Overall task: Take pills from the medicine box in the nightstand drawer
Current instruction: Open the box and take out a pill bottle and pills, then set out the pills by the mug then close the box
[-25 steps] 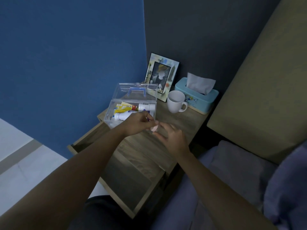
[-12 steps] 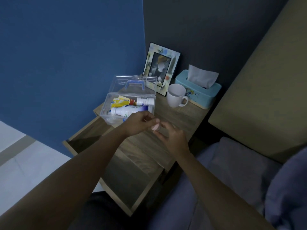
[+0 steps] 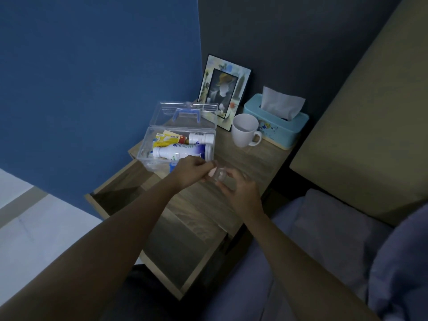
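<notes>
The clear plastic medicine box [image 3: 148,147] stands open on the nightstand's left side, its lid [image 3: 188,114] with a blue handle tipped back. Inside lie a white bottle with blue print [image 3: 183,152], a smaller white bottle [image 3: 200,138] and a yellow packet [image 3: 165,139]. Just in front of the box my two hands meet over the nightstand top. My left hand [image 3: 188,171] pinches a small pale pink piece [image 3: 212,173]. My right hand [image 3: 240,191] holds a small clear container [image 3: 220,176] against it. What is inside the container cannot be told.
The nightstand drawer [image 3: 171,249] is pulled out below my arms and looks dark inside. A white mug [image 3: 244,130], a teal tissue box [image 3: 278,121] and a picture frame [image 3: 223,91] stand at the back of the nightstand top [image 3: 250,158]. Bed and pillow lie right.
Both hands stay together in front of the box with the small pink piece between them. The clear container now shows between my right fingers. The view has shifted slightly.
</notes>
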